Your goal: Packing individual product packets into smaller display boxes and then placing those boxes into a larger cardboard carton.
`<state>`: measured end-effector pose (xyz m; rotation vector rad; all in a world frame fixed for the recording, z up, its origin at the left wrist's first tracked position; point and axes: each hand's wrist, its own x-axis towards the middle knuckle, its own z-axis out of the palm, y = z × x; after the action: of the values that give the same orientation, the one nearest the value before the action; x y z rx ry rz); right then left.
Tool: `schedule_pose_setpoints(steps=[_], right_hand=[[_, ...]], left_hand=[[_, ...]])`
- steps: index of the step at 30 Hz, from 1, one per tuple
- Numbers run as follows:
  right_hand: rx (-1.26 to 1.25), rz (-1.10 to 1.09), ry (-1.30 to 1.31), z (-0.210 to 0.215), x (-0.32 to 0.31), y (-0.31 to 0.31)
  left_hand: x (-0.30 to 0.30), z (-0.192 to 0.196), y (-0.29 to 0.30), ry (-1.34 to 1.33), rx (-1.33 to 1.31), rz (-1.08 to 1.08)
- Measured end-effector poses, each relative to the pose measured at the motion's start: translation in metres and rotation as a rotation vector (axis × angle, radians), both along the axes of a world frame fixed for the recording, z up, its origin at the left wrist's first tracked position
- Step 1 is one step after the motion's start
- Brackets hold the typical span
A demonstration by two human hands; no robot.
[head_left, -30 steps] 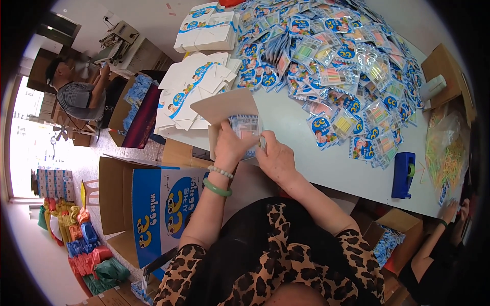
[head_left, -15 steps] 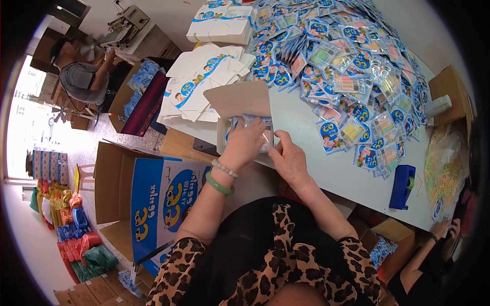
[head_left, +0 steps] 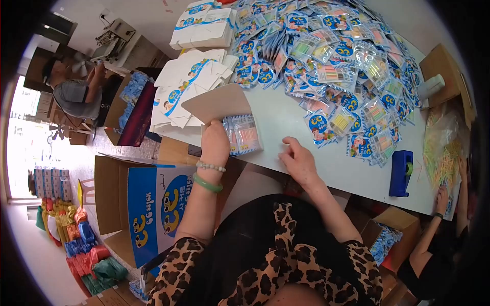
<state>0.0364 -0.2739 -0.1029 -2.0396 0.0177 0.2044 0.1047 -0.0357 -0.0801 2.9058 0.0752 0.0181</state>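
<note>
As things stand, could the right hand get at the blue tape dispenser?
Probably yes: the right hand rests empty on the white table, and only bare tabletop lies between it and the blue tape dispenser on its right.

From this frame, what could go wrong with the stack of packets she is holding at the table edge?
1. The left hand alone grips the stack of packets in the small box near the table edge; the right hand is off it, so packets may slide out and fall.
2. The big pile of packets lies close by; a careless reach might push some off.
</note>
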Motion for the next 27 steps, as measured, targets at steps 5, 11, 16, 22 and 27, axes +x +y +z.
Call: schedule_pose_setpoints(steps=[5,11,16,22,27], right_hand=[[0.041,0.214,-0.516,0.006,0.012,0.029],[-0.149,0.293,-0.714,-0.006,0.027,0.039],[-0.213,0.315,-0.74,-0.021,0.025,0.044],[-0.184,0.245,-0.698,-0.003,0.018,0.039],[-0.252,0.175,-0.636,0.001,0.012,0.025]], left_hand=[[0.005,-0.005,-0.004,-0.07,-0.02,0.117],[0.002,0.013,-0.01,-0.023,-0.056,0.09],[-0.011,0.018,-0.007,-0.016,0.067,0.195],[-0.03,0.058,-0.034,-0.03,0.173,0.059],[-0.024,-0.013,-0.01,-0.081,-0.178,-0.524]])
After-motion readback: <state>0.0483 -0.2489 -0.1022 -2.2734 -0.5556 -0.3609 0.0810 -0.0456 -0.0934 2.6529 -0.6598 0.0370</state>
